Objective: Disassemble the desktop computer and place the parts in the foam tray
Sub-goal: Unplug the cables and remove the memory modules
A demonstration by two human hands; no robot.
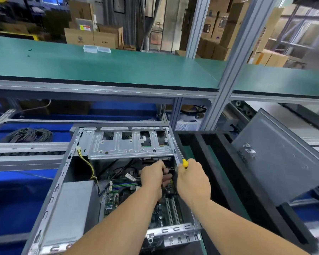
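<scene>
Two hands work inside our open computer case (66,181) on the bench: our left hand (152,178) pinches a small cable, our right hand (192,181) grips a yellow screwdriver (185,163). Beside it sits the black foam tray (234,181).

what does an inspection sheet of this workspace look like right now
surface: green mat under the foam tray
job's things: open computer case, motherboard inside; side panel leaning on the tray
clutter: clear plastic boxes on the upper shelf
hands: left hand grips a part inside the case; right hand holds a yellow screwdriver
cables: yellow wires in the case; cable coil at left
surroundings: cardboard boxes behind
</scene>
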